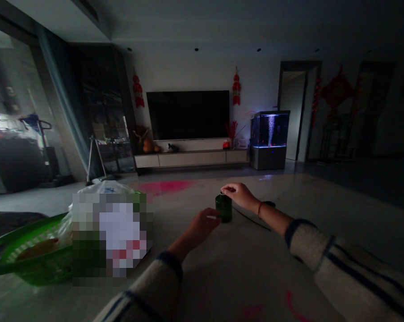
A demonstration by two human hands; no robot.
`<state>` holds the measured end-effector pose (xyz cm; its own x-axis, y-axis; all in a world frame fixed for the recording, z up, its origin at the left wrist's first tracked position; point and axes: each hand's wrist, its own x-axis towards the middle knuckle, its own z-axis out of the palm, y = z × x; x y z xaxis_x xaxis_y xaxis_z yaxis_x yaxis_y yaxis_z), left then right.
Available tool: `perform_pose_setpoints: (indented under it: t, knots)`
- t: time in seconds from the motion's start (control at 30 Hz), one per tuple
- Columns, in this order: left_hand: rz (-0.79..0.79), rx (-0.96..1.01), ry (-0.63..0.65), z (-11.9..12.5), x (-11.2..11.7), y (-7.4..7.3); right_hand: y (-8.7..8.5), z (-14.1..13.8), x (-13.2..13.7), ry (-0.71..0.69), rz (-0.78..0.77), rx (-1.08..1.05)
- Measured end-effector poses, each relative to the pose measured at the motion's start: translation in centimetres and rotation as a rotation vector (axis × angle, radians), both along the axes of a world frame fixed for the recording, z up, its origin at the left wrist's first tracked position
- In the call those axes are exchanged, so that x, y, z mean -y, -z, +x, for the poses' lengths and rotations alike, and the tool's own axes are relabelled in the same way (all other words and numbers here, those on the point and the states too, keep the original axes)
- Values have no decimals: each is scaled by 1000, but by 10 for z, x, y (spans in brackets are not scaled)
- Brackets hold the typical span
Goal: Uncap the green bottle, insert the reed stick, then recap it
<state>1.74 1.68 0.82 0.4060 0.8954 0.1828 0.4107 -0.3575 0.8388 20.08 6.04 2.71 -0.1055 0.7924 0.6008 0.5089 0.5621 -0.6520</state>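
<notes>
A dark green glass bottle (224,209) stands upright on the table in front of me. My left hand (207,219) is at its lower left side, with the fingers curved against the glass. At the top, my right hand (237,192) has its thumb and fingers pinched together at the bottle's mouth. Whatever lies in that pinch is too small and dark to name. A thin dark stick or cord (255,221) lies on the table right of the bottle. Behind my right wrist, a dark round object (270,204) is partly hidden.
To the left stand a green plastic basket (44,270) and a white plastic bag (110,187), partly covered by a blurred patch. The pale table (242,277) has pinkish-red marks. Further off are a television (188,115), a low cabinet (191,158) and a lit fish tank (271,129).
</notes>
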Motion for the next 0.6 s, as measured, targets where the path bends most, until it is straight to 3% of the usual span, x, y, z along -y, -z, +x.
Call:
perform_pose_setpoints:
  t: [0.27, 0.6]
  knots:
    - [10, -2, 32, -1, -2, 1, -3, 0, 4, 92, 41, 93]
    - [-11, -16, 11, -1, 0, -2, -6, 1, 5, 100, 53, 122]
